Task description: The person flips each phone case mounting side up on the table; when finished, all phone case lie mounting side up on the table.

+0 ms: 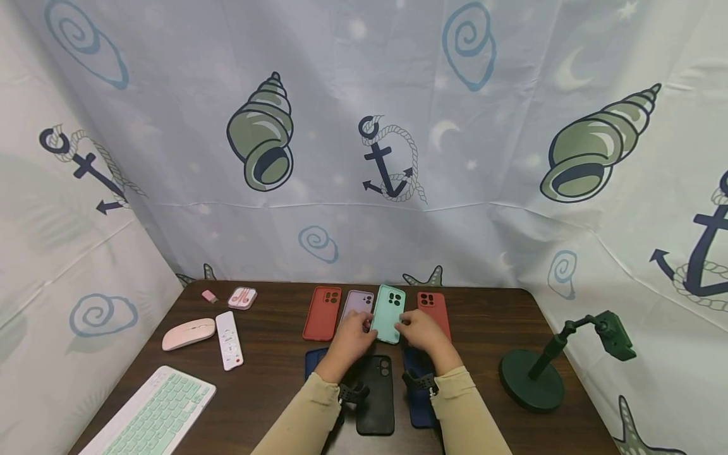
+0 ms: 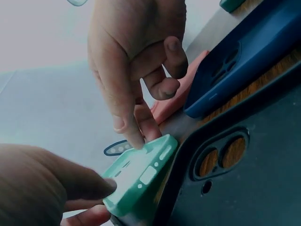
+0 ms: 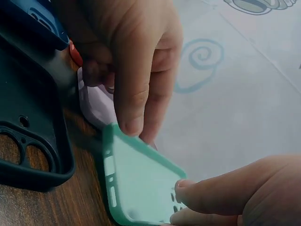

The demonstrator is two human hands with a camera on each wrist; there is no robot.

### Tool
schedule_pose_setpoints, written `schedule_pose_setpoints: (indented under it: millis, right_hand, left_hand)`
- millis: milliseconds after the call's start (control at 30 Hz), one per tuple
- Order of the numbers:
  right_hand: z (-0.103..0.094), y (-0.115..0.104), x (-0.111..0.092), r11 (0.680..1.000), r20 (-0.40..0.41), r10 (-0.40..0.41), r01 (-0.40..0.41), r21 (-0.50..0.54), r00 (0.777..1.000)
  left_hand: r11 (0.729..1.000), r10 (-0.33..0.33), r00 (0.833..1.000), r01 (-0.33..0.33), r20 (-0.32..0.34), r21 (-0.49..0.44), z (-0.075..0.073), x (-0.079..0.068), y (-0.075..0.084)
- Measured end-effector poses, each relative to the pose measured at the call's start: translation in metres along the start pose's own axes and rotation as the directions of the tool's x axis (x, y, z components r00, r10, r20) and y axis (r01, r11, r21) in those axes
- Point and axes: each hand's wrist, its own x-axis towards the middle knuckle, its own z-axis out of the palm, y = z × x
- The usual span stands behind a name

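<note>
A mint green phone case (image 1: pixel 389 311) is held between both hands at the back middle of the table. My left hand (image 1: pixel 352 338) pinches its left edge, and my right hand (image 1: pixel 423 330) pinches its right edge. In the left wrist view the case (image 2: pixel 136 174) looks tilted, its end with port holes toward the camera. The right wrist view shows its hollow inside (image 3: pixel 141 181) and camera holes. Left of it lies a lilac phone case (image 1: pixel 357 302), partly behind my left hand. A red case (image 1: pixel 433 304) lies to the right, partly covered by my right hand.
Another red case (image 1: pixel 322 314) lies at the back left. Nearer me are a black case (image 1: pixel 375 398) and blue cases (image 1: pixel 422 407), partly under my arms. Remote (image 1: pixel 229 341), mouse (image 1: pixel 189 333) and keyboard (image 1: pixel 165 411) lie left; a green stand (image 1: pixel 531 382) stands right.
</note>
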Motion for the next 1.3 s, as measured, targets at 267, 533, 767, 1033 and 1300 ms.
schedule_pose_setpoints:
  millis: [267, 533, 767, 1033, 1300]
  right_hand:
    - [-0.003, -0.006, 0.0, 1.0, -0.005, 0.018, -0.018, -0.003, 1.0]
    - [-0.01, -0.009, -0.002, 1.0, -0.036, -0.001, 0.001, 0.002, 0.999]
    - [-0.03, 0.006, -0.008, 0.995, -0.131, 0.059, -0.047, 0.091, 0.99]
    - [-0.054, 0.029, -0.017, 0.974, -0.188, 0.183, -0.152, 0.168, 0.965]
    - [-0.064, 0.044, -0.022, 0.954, -0.153, 0.273, -0.247, 0.17, 0.95]
  left_hand:
    - [0.982, 0.026, 1.0, -0.028, 0.014, 0.185, 0.007, 0.001, -0.003]
    - [0.991, -0.004, 1.0, 0.001, 0.022, 0.132, -0.002, 0.001, 0.005]
    - [0.931, 0.033, 0.993, 0.01, 0.11, -0.364, -0.016, 0.001, 0.035]
    - [0.704, 0.042, 0.975, 0.126, 0.218, -0.699, 0.016, 0.019, 0.068]
    - [0.705, -0.068, 0.979, 0.182, 0.19, -0.685, 0.043, 0.023, 0.083]
